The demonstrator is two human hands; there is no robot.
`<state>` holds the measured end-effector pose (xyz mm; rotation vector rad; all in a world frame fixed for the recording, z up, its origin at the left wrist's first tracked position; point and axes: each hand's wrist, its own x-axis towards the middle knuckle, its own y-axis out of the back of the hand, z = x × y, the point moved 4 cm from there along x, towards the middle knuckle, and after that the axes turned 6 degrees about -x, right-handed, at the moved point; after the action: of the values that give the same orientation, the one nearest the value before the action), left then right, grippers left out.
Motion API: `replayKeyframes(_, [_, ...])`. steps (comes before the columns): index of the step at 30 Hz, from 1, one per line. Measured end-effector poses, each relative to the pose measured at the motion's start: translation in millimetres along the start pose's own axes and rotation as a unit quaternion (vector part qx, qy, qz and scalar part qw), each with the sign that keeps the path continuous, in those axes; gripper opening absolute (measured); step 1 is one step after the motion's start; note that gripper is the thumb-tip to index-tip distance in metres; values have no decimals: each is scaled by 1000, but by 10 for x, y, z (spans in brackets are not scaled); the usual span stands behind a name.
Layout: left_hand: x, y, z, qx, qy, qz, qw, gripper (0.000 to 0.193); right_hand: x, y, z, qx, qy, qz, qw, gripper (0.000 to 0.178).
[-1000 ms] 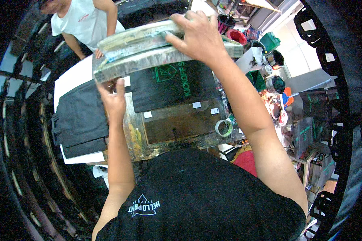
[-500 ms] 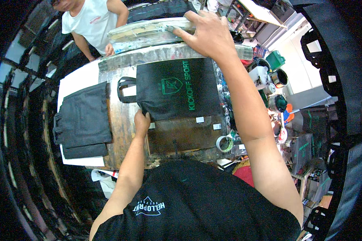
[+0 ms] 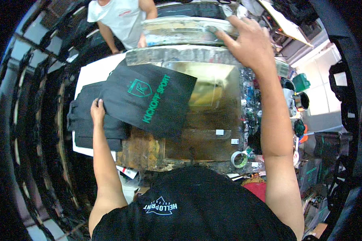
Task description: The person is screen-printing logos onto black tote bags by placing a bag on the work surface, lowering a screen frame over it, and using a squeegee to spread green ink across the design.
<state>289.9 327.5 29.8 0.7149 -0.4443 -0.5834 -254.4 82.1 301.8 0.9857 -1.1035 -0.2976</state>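
Observation:
My left hand (image 3: 97, 110) is closed on the edge of a black tote bag (image 3: 171, 106) with a green crest and green lettering. The bag is tilted and partly overlaps a stack of folded black bags (image 3: 88, 96) on the left. My right hand (image 3: 249, 44) grips the right part of a paint-smeared screen-printing frame (image 3: 181, 34), which stands raised at the far side of the table. Its thumb lies on the near face, while the other fingers go over the top edge.
Bare brown printing board (image 3: 197, 120) shows on the table, with small white tabs (image 3: 220, 132) on it. At the right are a tape roll (image 3: 239, 159), a green container (image 3: 301, 82) and ink pots (image 3: 301, 101). A person in a white shirt (image 3: 122, 18) stands across the table.
My left hand has carried the printed bag leftward off the board, turning it at an angle over the stack. My right hand keeps hold of the raised frame. The whole view has shifted.

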Motion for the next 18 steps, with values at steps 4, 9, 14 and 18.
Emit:
replayKeyframes(4, [-398, 86, -1093, 188, 31, 103, 976, 75, -1, -6, 15, 28, -8, -14, 999, 58])
replayKeyframes(9, [-1577, -420, -1031, 262, -78, -73, 959, 71, -139, 3, -1, 7, -16, -24, 1000, 57])
replayKeyframes(14, [-1922, -594, -1123, 269, -39, -80, 959, 74, -115, -16, -8, 22, -13, -28, 999, 55])
replayKeyframes(18, [-1872, -554, -1088, 262, -4, -100, 960, 72, -154, 47, -39, 24, -24, -36, 999, 54])
